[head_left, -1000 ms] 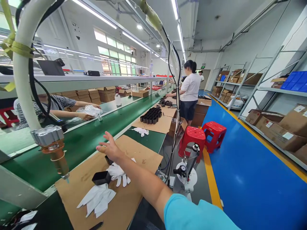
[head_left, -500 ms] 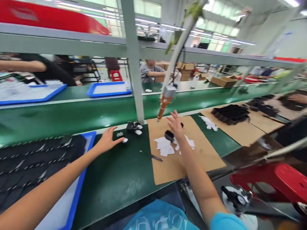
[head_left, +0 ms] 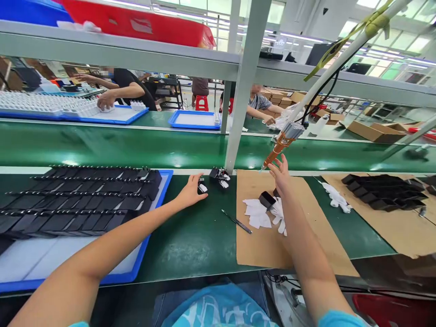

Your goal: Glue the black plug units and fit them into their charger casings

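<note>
My left hand (head_left: pixel 190 192) reaches over the green bench, thumb and fingers apart around a small black part with a white tab (head_left: pixel 202 188); I cannot tell whether they touch it. More black parts with white tabs (head_left: pixel 220 176) lie just right of it. My right hand (head_left: pixel 281 178) is raised with spread fingers beside the tip of a hanging orange electric screwdriver (head_left: pixel 277 147). Below that hand, a black open-ended housing (head_left: pixel 267 200) rests among white slips (head_left: pixel 256 213) and a white glove (head_left: pixel 279 215) on cardboard (head_left: pixel 262 250). My forearm hides part of this.
A blue-rimmed tray (head_left: pixel 141 256) with rows of black housings (head_left: pixel 81 200) stands at left. Dark tweezers or a pen (head_left: pixel 237 222) lie mid-bench. An upright post (head_left: pixel 240 109) rises behind. Another glove (head_left: pixel 335 197) and more housings (head_left: pixel 383 190) are at right. Co-workers sit across.
The view has swung left. My left hand has come closer around the small black part. My right hand has moved nearer the screwdriver, fingers still spread.
</note>
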A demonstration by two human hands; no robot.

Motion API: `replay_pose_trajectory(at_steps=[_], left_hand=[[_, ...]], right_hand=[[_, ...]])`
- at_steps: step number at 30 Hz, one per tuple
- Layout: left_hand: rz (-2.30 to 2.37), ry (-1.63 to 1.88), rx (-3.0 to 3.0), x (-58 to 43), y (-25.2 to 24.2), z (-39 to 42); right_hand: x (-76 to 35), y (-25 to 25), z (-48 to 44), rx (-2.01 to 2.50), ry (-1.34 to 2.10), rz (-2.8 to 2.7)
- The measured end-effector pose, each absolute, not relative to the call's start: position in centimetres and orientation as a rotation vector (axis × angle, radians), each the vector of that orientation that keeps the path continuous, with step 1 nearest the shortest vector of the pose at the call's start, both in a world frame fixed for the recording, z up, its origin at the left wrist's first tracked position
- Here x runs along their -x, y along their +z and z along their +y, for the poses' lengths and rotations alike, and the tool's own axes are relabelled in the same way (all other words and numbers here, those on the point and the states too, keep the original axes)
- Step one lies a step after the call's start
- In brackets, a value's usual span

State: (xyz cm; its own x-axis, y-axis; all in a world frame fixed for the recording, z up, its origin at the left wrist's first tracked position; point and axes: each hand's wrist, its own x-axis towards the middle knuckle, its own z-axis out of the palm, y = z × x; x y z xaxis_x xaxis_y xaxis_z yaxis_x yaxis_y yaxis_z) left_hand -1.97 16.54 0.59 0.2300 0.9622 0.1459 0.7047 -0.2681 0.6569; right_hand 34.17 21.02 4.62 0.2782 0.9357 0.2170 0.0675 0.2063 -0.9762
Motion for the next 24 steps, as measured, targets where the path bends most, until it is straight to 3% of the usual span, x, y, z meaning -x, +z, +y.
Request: replay_pose_trajectory(at_steps=[5,14,24], left_hand=[[1.423,0.75,-2.109,2.8,1.9,13.6],[1.295,0.584,-1.87,4.2,2.5,0.6],[1.302,0.55,-1.729,3.6,2.0,0.0]], right_hand=[[-32.9,4.6,21.2,1.158,0.86,-1.167],[-28.5,5.5,15.3,1.057,0.894,-1.428],[-21.3,6.4,9.1,0.949,1.049,-1.358]])
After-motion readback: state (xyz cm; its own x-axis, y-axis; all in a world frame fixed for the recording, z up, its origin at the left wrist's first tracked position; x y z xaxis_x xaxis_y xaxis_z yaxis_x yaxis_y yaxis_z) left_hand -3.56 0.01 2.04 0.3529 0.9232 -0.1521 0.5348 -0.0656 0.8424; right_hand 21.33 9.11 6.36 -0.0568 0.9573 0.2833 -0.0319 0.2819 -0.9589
